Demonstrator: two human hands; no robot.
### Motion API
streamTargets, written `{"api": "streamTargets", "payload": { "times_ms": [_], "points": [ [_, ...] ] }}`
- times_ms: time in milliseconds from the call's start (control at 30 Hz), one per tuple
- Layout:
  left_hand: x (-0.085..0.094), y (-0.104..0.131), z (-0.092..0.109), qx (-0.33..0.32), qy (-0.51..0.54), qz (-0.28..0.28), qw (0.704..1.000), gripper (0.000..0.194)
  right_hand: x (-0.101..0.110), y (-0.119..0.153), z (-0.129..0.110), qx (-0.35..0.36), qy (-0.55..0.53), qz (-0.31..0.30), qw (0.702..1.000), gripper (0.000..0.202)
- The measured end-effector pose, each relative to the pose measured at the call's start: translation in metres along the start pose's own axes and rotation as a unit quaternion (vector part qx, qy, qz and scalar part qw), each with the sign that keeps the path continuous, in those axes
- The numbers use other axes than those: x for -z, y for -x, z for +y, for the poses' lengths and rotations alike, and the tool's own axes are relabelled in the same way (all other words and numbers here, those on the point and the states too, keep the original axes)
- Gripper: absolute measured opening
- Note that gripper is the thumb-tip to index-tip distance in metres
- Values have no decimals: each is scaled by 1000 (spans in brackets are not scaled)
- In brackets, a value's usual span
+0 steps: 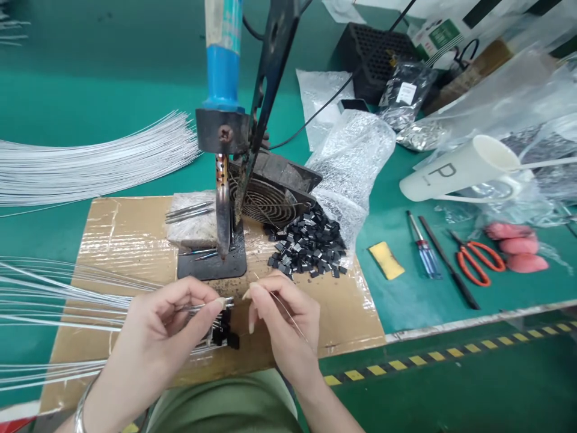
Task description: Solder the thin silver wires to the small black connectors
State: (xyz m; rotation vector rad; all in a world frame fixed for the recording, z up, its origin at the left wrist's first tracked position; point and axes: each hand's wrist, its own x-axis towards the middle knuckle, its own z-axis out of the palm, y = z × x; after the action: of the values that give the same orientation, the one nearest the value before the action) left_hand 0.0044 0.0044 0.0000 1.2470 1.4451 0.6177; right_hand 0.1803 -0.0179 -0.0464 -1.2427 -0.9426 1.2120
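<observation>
My left hand (169, 337) is closed, thumb and forefinger pinching a small silver metal piece (229, 302). Just below those fingertips lie several small black parts (225, 334) at the ends of white wires. My right hand (286, 322) is closed around a thin strand of solder wire (288, 316), which slants up past its fingertips. A small gap separates the two hands. Above them, a soldering iron (222, 210) with a blue handle hangs tip down in a black stand, over a dark base plate (234, 264).
Cardboard (112, 240) covers the bench. A fan (270, 192) stands behind a heap of small black connectors (309, 240). White wires (90, 171) lie left. To the right are a yellow sponge (386, 260), a screwdriver (426, 252), orange-handled scissors (480, 261) and a white cup (460, 168).
</observation>
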Motion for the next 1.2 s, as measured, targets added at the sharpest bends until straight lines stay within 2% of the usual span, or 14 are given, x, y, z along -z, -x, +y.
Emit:
{"api": "streamTargets", "payload": {
  "times_ms": [200, 500, 767, 867, 1000, 1200],
  "points": [
    [3, -1, -1, -22, -54, -4, 998, 31, -10, 4, -1, -70, -89, -55, 992, 26],
    [0, 3, -4, -46, -64, 11, 997, 30, -15, 8, 7, -112, -197, -54, 973, 14],
    [-1, 8, -10, -58, -109, 26, 992, 27, -17, 6, 7, -142, -222, -37, 964, 20],
    [-3, 8, -12, -60, -112, 36, 991, 28, -14, 5, 6, -152, -240, -46, 958, 16],
    [-5, 9, -14, -73, -106, 43, 991, 28, -7, -1, 3, -199, -250, -72, 945, 17],
    [-7, 10, -7, -52, -82, 63, 993, 27, -1, -5, 2, -231, -259, -104, 932, 16]
  ]
}}
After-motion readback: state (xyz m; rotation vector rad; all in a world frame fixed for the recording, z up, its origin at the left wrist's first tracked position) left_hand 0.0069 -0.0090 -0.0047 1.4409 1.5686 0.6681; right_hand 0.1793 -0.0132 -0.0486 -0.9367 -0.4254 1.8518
